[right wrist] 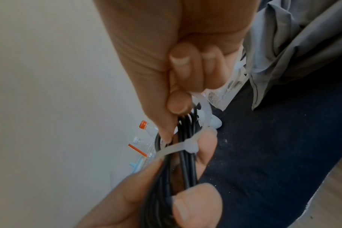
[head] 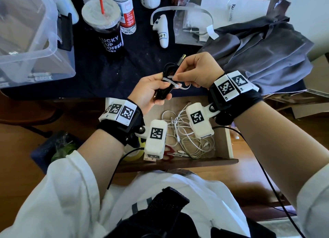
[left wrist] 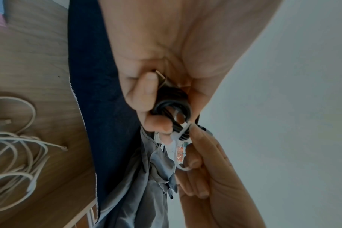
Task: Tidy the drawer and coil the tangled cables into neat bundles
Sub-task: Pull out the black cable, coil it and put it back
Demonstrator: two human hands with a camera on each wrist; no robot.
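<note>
A coiled black cable (head: 169, 72) is held above the table's front edge, over the open wooden drawer (head: 226, 141). My left hand (head: 151, 92) grips the coil's lower end (left wrist: 172, 111). A white zip tie (head: 170, 80) is looped round the black cable (right wrist: 185, 155). My right hand (head: 197, 68) pinches the zip tie (right wrist: 178, 147) and curls its other fingers round the tie's tail (left wrist: 182, 167). A metal plug (head: 183, 56) sticks up from the coil. Tangled white cables (head: 188, 136) lie in the drawer, also in the left wrist view as white cables (left wrist: 14, 154).
Red-handled scissors (head: 170, 152) and a yellow tape roll (head: 133, 156) lie at the drawer front. On the dark tabletop (head: 106, 68) stand a coffee cup (head: 105, 28), a water bottle (head: 126, 12), a white controller (head: 161, 31), a clear bin (head: 30, 36), plastic bags (head: 192, 26) and grey cloth (head: 263, 54).
</note>
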